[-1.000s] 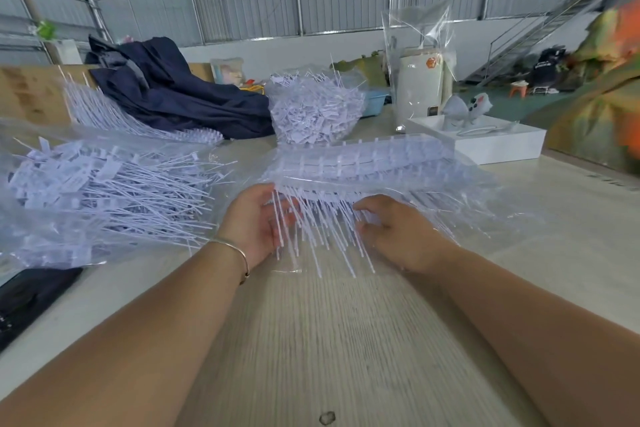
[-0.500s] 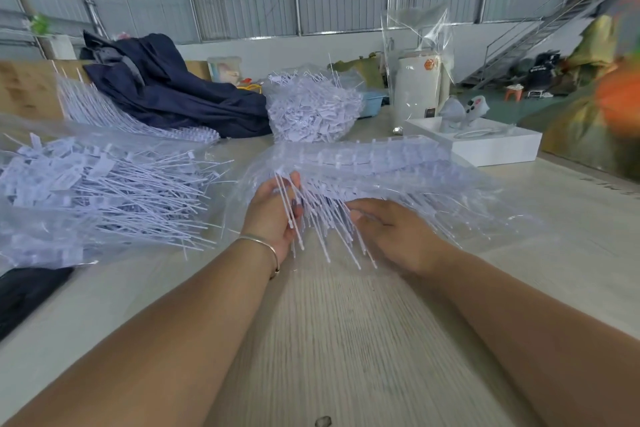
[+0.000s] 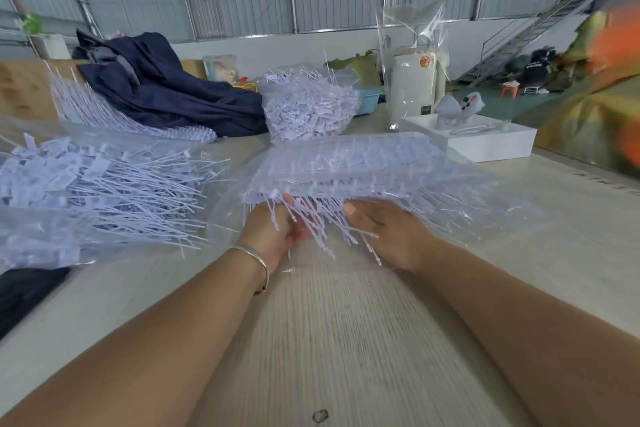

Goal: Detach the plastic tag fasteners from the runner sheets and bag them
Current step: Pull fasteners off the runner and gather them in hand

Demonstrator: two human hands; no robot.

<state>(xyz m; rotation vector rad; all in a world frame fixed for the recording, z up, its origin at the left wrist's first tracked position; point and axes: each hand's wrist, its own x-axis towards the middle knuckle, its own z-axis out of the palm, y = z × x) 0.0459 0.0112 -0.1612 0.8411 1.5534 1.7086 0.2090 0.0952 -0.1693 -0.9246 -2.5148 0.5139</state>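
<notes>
Left hand [image 3: 277, 232] sits palm-up under the near edge of the runner sheets [image 3: 346, 163], fingers curled round a bunch of fastener stems [image 3: 311, 222] that hang toward the camera. Bangle [image 3: 258, 262] on that wrist. Right hand [image 3: 384, 232] lies palm-down just beside it, thumb flat on top of the stems, the other fingers tucked under them; whether those fingers grip cannot be told. Hands near each other, not touching.

Sheets are stacked flat on a clear plastic film [image 3: 478, 211] at mid-table, stems fanning off the near side over the hands.

Room: bare wood-grain table [image 3: 329, 340] between and below the forearms, open down to the near edge. To the right of the stack, bare tabletop runs toward the far right edge. Left side is crowded: clear bag [image 3: 86, 191] of loose fasteners lies close beside the left hand, its stems pointing right. Dark object [image 3: 24, 291] at the left table edge, below the bag.

Behind the stack: a heaped second bag [image 3: 308, 107] of fasteners, a dark cloth [image 3: 166, 87], more sheets [image 3: 114, 114] left of it, a white box [image 3: 485, 142] at right rear, a tall white container [image 3: 412, 87] inside clear wrap.
</notes>
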